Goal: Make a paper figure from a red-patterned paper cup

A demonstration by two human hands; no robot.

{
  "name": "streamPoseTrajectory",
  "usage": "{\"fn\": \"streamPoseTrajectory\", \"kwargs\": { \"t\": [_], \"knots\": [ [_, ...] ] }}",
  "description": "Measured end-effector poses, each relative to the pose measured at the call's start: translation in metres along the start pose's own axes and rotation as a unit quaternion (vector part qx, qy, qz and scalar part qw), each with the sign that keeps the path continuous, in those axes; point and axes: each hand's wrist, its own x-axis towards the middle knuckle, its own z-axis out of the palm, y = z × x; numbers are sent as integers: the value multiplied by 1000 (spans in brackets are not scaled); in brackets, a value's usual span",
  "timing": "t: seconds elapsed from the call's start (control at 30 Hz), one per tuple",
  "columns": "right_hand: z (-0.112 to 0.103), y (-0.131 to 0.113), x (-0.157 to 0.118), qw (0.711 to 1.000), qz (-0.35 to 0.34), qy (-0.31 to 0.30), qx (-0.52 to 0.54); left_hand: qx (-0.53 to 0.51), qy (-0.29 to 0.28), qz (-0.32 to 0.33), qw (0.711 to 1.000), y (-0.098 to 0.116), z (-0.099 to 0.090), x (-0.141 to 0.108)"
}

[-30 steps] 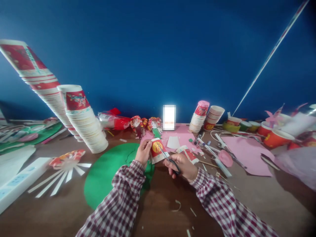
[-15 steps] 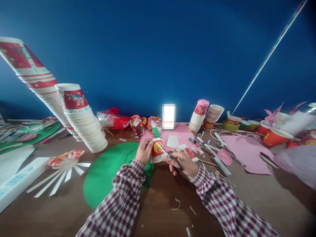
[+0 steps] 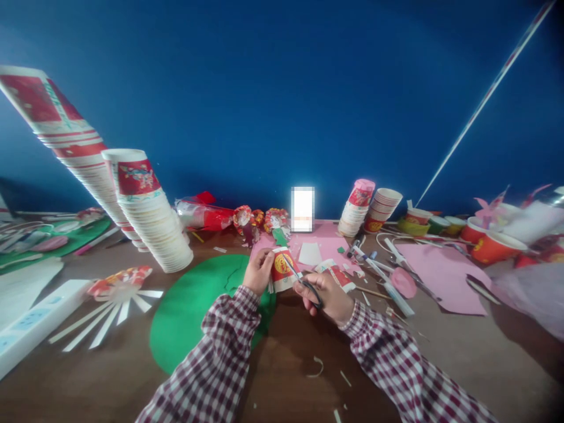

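Note:
Between the fingers of my left hand (image 3: 259,271) is a cut piece of red and white paper cup (image 3: 282,273) with a round yellow print. My right hand (image 3: 329,295) is closed around the black handles of a pair of scissors (image 3: 314,289). The blades point up and left across the face of the cup piece. From this angle I cannot tell whether they bite into it. Another red and white cup piece (image 3: 339,275) lies just beyond my right hand. A green paper circle (image 3: 189,317) lies flat beneath my left forearm.
Tall stacks of paper cups (image 3: 152,217) lean at the left, near a white power strip (image 3: 42,323) and a fringed cup cutout (image 3: 118,294). Pink sheets (image 3: 445,282), pens and orange cups (image 3: 497,247) lie at the right. Paper scraps (image 3: 316,367) litter the front.
The scissors and my right hand have shifted very slightly against the cup piece, with the handles a little closer together. Both hands keep their hold, and the whole view has moved slightly.

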Motion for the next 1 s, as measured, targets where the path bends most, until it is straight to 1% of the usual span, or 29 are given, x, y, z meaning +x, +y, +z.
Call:
{"fn": "streamPoseTrajectory", "kwargs": {
  "t": [0.13, 0.33, 0.43, 0.5, 0.57, 0.63, 0.7, 0.77, 0.83, 0.93, 0.97, 1.0],
  "knots": [
    [0, 1, 0, 1000, 10, 15, 7, 26, 4, 0, 1000, -2, -1, 0],
    [-1, -1, -1, 999, 24, 11, 29, 29, 10, 6, 1000, -1, 0, -1],
    [-1, 1, -1, 999, 16, 9, 30, 18, 13, 8, 1000, 1, 0, -1],
    [0, 1, 0, 999, 12, -8, 36, -9, 13, 1, 1000, 1, 0, -1],
    [0, 1, 0, 998, 19, -39, 38, -43, 16, -11, 999, 1, -1, 0],
    [0, 1, 0, 997, 34, -64, 32, -78, 39, -32, 996, 0, -2, 1],
    [0, 0, 0, 996, 45, -73, 24, -117, 72, -66, 988, 1, -2, 2],
    [0, 1, 0, 996, 47, -77, 24, -162, 87, -104, 977, 5, -3, 2],
    [0, 2, 0, 995, 43, -82, 28, -205, 61, -139, 967, 10, -3, 1],
    [-2, 2, 1, 995, 39, -87, 32, -255, -2, -175, 951, 19, -3, -2],
    [-2, 2, 1, 995, 39, -90, 33, -266, -11, -183, 946, 21, -4, -3],
    [-3, 1, 1, 994, 40, -93, 34, -274, -9, -188, 943, 22, -4, -4]
  ]
}}
